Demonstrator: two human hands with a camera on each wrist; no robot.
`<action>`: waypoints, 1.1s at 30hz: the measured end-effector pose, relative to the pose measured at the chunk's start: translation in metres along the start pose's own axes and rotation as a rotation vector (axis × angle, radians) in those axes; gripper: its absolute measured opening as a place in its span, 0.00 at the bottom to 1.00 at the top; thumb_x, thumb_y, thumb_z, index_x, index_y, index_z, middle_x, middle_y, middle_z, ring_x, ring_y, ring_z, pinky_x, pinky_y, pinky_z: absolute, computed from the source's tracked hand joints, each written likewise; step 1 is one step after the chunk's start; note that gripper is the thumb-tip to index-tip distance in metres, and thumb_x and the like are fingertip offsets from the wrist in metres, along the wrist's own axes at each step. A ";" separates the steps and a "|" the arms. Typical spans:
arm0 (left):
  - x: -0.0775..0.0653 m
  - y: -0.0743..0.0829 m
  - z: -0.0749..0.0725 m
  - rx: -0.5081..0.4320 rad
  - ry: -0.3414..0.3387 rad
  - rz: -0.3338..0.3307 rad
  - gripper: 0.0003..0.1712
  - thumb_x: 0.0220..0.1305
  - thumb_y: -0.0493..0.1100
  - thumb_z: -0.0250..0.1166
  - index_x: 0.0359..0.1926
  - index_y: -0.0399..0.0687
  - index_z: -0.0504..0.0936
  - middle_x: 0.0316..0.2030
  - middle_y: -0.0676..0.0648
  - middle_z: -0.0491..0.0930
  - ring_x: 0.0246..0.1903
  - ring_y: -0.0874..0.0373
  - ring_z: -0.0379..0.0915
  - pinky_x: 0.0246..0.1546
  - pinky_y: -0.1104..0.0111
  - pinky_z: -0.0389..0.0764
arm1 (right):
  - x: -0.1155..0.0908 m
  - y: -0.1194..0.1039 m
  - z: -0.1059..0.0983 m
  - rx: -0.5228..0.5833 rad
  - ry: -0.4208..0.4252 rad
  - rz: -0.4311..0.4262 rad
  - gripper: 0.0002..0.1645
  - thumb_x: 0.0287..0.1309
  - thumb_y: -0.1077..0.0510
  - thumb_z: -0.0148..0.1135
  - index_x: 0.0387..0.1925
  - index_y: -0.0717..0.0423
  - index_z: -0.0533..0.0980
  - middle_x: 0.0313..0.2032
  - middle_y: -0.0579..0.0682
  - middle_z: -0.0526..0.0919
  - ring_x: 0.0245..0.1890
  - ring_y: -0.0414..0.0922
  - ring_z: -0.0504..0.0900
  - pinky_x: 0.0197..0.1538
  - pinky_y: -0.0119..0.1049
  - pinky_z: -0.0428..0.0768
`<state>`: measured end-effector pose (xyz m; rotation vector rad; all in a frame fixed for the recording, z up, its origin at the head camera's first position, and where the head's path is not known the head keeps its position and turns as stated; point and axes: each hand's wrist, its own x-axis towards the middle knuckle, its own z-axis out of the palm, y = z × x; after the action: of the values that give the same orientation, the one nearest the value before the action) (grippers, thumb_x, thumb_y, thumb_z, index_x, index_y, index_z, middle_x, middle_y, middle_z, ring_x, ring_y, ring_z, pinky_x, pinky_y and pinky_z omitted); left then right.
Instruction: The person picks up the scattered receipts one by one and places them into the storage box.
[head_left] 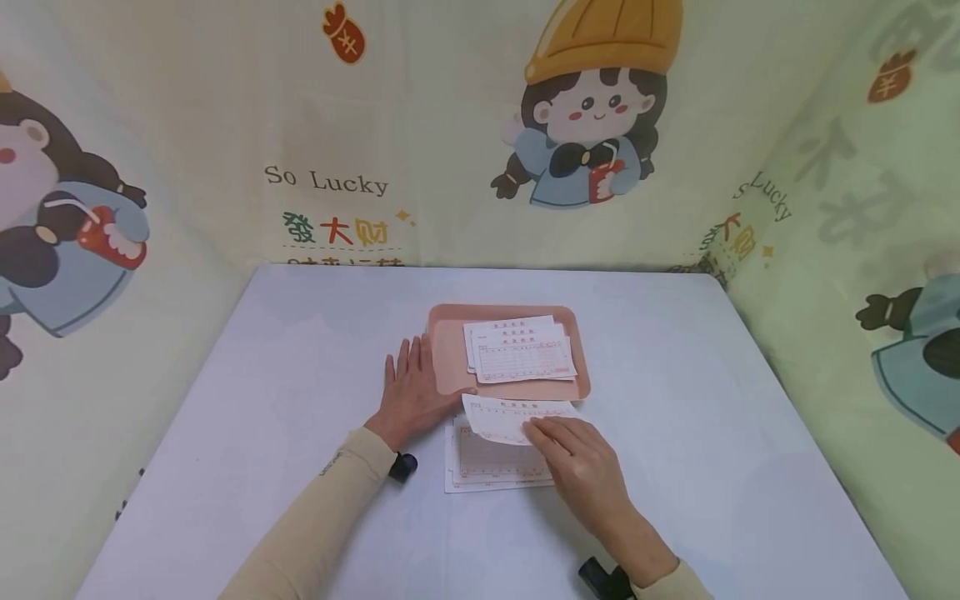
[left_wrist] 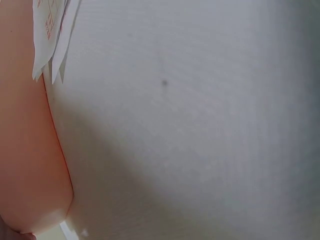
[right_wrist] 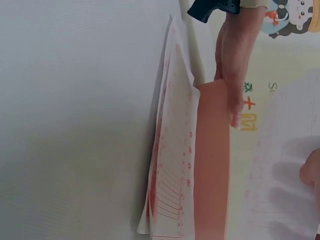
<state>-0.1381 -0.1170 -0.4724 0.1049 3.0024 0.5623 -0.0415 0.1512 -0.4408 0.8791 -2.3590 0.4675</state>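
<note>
My left hand [head_left: 416, 396] lies with straight fingers along the left side of a shallow pink tray [head_left: 450, 367], its thumb across the tray's near left corner. Several white receipt slips [head_left: 525, 358] with red print lie overlapping in the tray. Between thumb and fingers, my right hand [head_left: 588, 471] pinches one more receipt slip [head_left: 495, 421], lifted and slightly bent, just in front of the tray. Under it on the table is a stack of similar slips [head_left: 491, 467], partly hidden. In the right wrist view the held slip [right_wrist: 280, 200] hangs at the right, with a fingertip [right_wrist: 311, 167] on it.
The white table [head_left: 300, 350] reaches back to a cream cloth wall [head_left: 442, 125] with cartoon figures and lettering. More of this cloth [head_left: 847, 275] borders the right side. Black wrist cameras [head_left: 403, 467] sit at both cuffs.
</note>
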 end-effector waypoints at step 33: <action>-0.002 0.002 0.000 -0.024 0.022 -0.001 0.71 0.53 0.82 0.53 0.78 0.38 0.37 0.78 0.34 0.43 0.78 0.37 0.34 0.75 0.40 0.39 | 0.019 0.025 0.016 -0.060 0.035 0.022 0.32 0.43 0.74 0.74 0.54 0.61 0.81 0.51 0.57 0.86 0.52 0.55 0.84 0.59 0.52 0.78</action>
<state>-0.1356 -0.1150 -0.4716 0.0968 3.0155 0.6028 -0.0766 0.1521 -0.4443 0.8121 -2.3402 0.4152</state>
